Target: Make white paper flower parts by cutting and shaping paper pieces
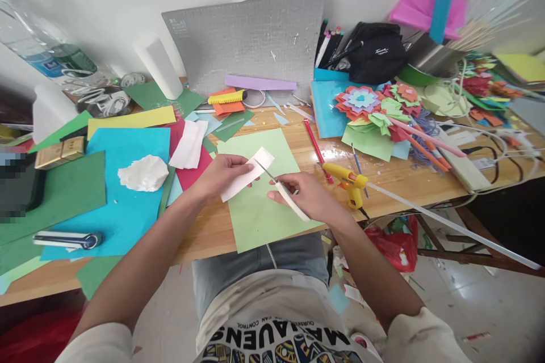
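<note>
My left hand (pixel 227 174) pinches a small strip of white paper (pixel 242 181), thumb on top and fingers mostly hidden beneath. My right hand (pixel 304 195) grips a pair of scissors (pixel 292 199) with pale handles. Their thin blades point up and left and lie at the strip's right part; whether they are closed on it I cannot tell. Under both hands lies a light green sheet of paper (pixel 264 221), reaching past the table's front edge. Another folded white paper piece (pixel 189 144) rests left of my left hand, on red paper.
A yellow glue gun (pixel 349 178) with a long glue stick lies to the right, near a red pen (pixel 317 150). Paper flowers (pixel 361 105) sit behind it. At left, blue paper (pixel 128 210) carries a crumpled white lump (pixel 143 174) and a utility knife (pixel 68 239). A grey cutting mat (pixel 251 45) leans on the wall.
</note>
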`<act>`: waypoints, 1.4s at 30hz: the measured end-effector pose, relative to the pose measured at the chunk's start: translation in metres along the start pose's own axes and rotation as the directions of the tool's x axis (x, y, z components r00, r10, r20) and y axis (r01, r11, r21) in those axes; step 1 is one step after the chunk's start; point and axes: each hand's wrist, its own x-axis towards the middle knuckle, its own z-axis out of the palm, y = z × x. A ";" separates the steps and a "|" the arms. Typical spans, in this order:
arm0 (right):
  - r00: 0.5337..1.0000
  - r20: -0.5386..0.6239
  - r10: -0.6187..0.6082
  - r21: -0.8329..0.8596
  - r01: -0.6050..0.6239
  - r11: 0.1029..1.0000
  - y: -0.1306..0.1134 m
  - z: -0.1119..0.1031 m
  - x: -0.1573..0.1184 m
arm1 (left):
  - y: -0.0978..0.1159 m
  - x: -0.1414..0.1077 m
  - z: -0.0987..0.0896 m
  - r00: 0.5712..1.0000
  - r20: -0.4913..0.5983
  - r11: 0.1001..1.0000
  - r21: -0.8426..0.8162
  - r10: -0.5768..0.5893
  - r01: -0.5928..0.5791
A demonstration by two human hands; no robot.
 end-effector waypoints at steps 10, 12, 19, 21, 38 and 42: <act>1.000 0.025 0.017 0.013 -0.017 1.000 0.003 0.003 0.001 | -0.004 0.003 0.001 0.999 0.036 1.000 0.000 -0.006 0.006; 0.999 0.032 0.020 0.023 -0.020 1.000 0.003 0.003 0.000 | -0.004 0.003 0.001 0.999 0.043 1.000 -0.012 -0.012 0.013; 1.000 0.017 0.016 0.081 -0.017 0.997 0.011 0.007 0.000 | -0.003 0.005 0.002 0.998 0.061 0.999 -0.041 -0.033 0.035; 1.000 0.012 0.017 0.098 -0.018 0.995 0.013 0.008 0.000 | -0.004 0.005 0.003 0.997 0.062 0.998 -0.052 -0.045 0.048; 0.998 0.025 0.060 0.068 -0.062 0.996 0.026 0.014 0.002 | -0.008 0.010 0.000 0.990 0.098 0.994 -0.023 -0.103 0.105; 0.995 0.046 0.084 0.080 -0.088 0.993 0.029 0.017 0.006 | -0.011 0.013 -0.003 0.987 0.087 0.991 0.004 -0.137 0.137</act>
